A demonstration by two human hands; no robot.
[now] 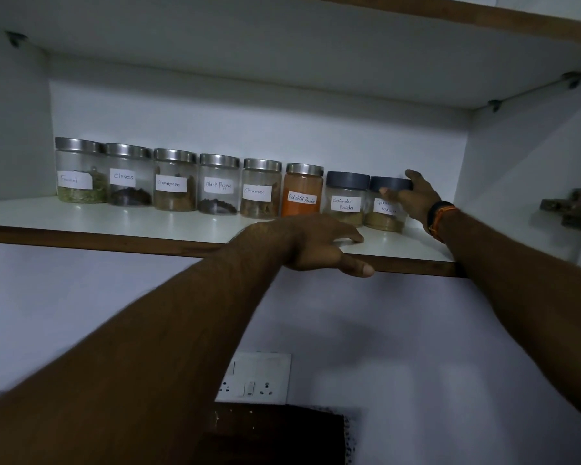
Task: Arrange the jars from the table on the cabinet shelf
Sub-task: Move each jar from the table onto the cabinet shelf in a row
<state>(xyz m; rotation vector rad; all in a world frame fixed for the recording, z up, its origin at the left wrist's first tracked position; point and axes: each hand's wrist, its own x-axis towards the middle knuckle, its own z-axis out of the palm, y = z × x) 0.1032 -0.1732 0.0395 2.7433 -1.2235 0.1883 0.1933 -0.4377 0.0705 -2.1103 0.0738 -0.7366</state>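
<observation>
White laminate with a brown wooden front edge forms the cabinet shelf (pixel 114 218), and eight clear jars stand in a row along its back wall. From the left corner come six steel-lidded jars, each with a handwritten paper label: the fennel jar (pixel 79 171) with green seed, the cloves jar (pixel 129 176), a cinnamon jar (pixel 175 180), the black pepper jar (pixel 219 185), a second cinnamon jar (pixel 261 189) and the red chilli powder jar (pixel 303 190), bright orange inside. Next stand two jars with dark grey plastic lids, the coriander powder jar (pixel 346 198) and, last on the right, the garam masala jar (pixel 384 213), both holding tan powder.

The left hand (pixel 311 245) rests on the shelf's front edge just before the chilli and coriander jars, fingers loosely spread, holding nothing. The right hand (pixel 413 198), an orange and black wristband (pixel 440 216) at its wrist, grips the garam masala jar by its lid. A metal hinge (pixel 571 208) sits on the right cabinet wall. Below the shelf a white switch plate (pixel 254 377) is set in the wall.
</observation>
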